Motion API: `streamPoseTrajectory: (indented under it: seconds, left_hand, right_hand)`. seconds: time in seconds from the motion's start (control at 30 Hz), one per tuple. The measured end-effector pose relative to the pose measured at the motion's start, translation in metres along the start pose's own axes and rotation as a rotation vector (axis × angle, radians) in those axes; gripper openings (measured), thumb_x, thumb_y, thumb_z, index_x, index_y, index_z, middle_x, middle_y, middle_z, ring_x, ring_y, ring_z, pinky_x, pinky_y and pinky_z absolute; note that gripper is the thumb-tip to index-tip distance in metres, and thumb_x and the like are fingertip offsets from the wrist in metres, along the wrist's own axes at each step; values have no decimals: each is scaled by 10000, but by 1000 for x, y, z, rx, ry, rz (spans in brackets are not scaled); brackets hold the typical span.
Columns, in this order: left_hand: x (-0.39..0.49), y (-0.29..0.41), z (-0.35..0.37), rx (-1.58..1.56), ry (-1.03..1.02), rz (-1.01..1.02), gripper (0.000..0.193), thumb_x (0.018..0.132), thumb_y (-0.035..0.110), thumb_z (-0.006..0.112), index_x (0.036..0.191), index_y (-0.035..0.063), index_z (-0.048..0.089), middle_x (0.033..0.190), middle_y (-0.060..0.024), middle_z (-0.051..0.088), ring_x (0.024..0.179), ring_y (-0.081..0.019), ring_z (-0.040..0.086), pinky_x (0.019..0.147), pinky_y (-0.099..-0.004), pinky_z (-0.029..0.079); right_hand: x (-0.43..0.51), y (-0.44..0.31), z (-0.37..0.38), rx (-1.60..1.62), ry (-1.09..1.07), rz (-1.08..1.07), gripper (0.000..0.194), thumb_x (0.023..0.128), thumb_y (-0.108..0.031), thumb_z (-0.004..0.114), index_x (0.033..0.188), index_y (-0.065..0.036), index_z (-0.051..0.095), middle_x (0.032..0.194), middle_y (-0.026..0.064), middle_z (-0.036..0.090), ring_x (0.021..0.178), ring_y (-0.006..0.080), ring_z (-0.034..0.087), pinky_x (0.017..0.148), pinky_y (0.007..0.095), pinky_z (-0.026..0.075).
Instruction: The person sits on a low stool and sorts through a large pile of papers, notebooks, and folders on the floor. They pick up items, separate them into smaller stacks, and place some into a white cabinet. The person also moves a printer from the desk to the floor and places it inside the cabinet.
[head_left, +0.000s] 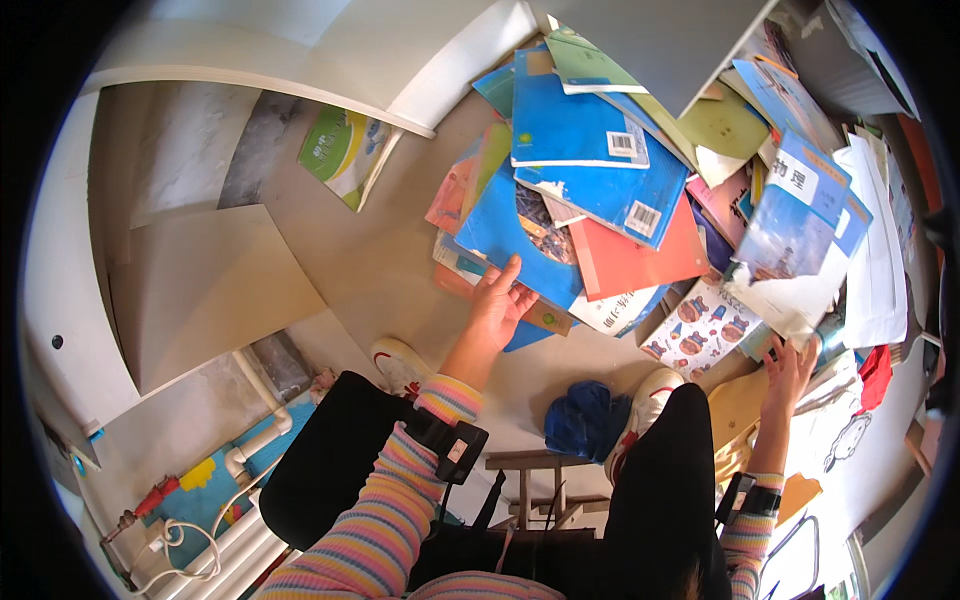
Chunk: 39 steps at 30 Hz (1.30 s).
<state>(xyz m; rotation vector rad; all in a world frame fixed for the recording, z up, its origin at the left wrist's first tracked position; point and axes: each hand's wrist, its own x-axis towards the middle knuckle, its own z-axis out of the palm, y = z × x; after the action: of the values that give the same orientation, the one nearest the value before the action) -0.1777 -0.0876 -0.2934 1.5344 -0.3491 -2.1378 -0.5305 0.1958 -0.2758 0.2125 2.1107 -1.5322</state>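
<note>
My left hand (501, 304) is at the lower left edge of a loose heap of books, its thumb over a blue book with a picture (487, 214); whether it grips the book is unclear. Blue books (574, 127) with barcodes and a red book (637, 259) lie on top of the heap. On the right, my right hand (789, 367) has its fingers at the lower edge of a torn-cornered physics textbook (799, 202), near a shiny clear roll or wrapper; its grip is partly hidden. A notebook with cartoon bears (703, 330) lies between the hands.
A green and yellow book (341, 154) leans by the white furniture at the upper left. Dark blue cloth (586, 421) lies on the floor between my shoes. A wooden stool (536, 469) stands below it. White pipes and a coiled cable (180, 547) are at the lower left.
</note>
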Motion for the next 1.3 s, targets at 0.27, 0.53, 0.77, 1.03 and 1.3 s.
streamPoseTrajectory:
  seconds: [0.27,0.53,0.77,1.03,1.3]
  left_hand:
    - [-10,-6,8,82,-23,-44,281,929,270,639,1151,145,519,1085,-6,597,1021,-153,585,890,-328,501]
    - [-77,-75,-5,-103,-61,-197,219,952,250,599,1120,123,539,1072,-39,633,1012,-195,627,935,-379,517]
    - [-110,-105,-23,-74,-46,-418,271,968,287,564,1158,94,554,1136,-93,646,1062,-226,629,934,-398,520]
    - [-96,-78,-28,756,-198,-303,249,975,228,557,1125,35,604,1053,-126,677,949,-190,660,833,-307,527]
    - [-39,-23,24,1377,-199,833,355,840,151,688,1150,18,579,1062,-135,637,967,-313,621,824,-369,498]
  right_hand:
    - [-21,14,11,-34,37,49,338,920,-176,584,1236,-88,502,1217,87,564,994,172,616,791,304,490]
    - [-53,19,73,-303,-827,181,437,974,-261,536,1323,-9,461,1147,102,630,1048,173,602,808,270,488]
    - [-50,41,82,-252,-912,223,424,896,-126,649,1251,49,495,1110,93,640,1014,164,585,886,325,469]
    - [-62,22,53,-488,-954,-39,293,924,-61,588,1198,28,533,1065,82,643,987,147,586,894,313,474]
    - [-64,3,44,-364,-1024,-56,231,941,-60,564,1151,38,561,1005,86,649,939,120,584,853,283,470]
